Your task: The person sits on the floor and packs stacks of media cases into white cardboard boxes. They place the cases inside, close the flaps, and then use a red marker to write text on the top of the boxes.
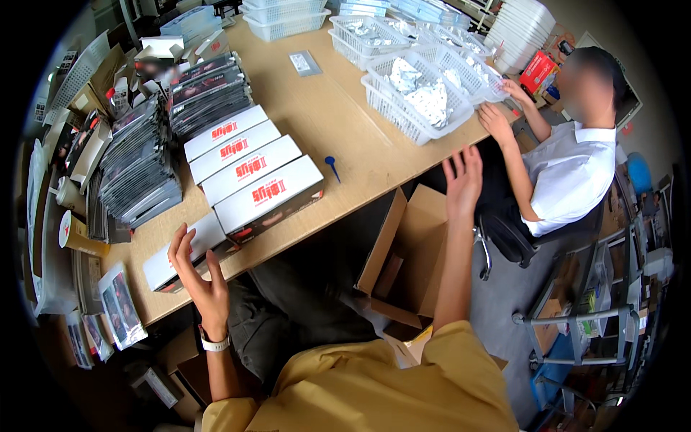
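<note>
Both hands empty, fingers spread: left hand (201,277) hovers just beside the nearest white carton (183,261) at the bench (338,129) edge, right hand (463,180) raised over the open cardboard box (410,252); apparently between grasps, carton needs gripping next.

My table (345,137) is smooth pale wood; glossy white cardboard boxes (268,196); crinkled foil packets in white plastic baskets (414,93).

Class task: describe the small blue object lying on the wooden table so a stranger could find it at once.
Start at the long wooden table. Between the row of white boxes with red print and the white baskets of foil packets, a small blue scoop-like tool lies alone on bare wood, the only blue item there.
</note>
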Tool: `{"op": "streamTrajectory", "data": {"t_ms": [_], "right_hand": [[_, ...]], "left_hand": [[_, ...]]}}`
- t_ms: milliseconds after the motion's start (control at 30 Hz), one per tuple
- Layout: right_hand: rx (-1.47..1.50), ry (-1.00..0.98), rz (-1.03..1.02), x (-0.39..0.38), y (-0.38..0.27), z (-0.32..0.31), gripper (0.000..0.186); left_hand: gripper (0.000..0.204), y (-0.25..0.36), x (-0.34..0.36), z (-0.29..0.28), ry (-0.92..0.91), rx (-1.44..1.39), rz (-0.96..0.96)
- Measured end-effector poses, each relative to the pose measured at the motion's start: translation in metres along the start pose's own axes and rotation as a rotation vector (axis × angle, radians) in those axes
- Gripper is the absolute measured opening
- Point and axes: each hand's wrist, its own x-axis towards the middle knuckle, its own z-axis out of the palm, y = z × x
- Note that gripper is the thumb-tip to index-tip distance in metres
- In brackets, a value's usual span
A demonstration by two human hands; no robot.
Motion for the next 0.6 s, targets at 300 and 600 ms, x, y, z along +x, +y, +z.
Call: {"op": "streamTrajectory", "data": {"t_ms": [300,600], "right_hand": [[0.325,0.124,0.009,0.027,0.0,-0.019,0.055],[0.433,0.06,0.049,-0.018,0.048,-0.005,0.06]], "left_hand": [[0.043,-0.024,-0.025,-0.052,0.089,-0.057,0.009],[0.053,-0.042,-0.051,-0.091,-0.048,0.194,-0.011]]}}
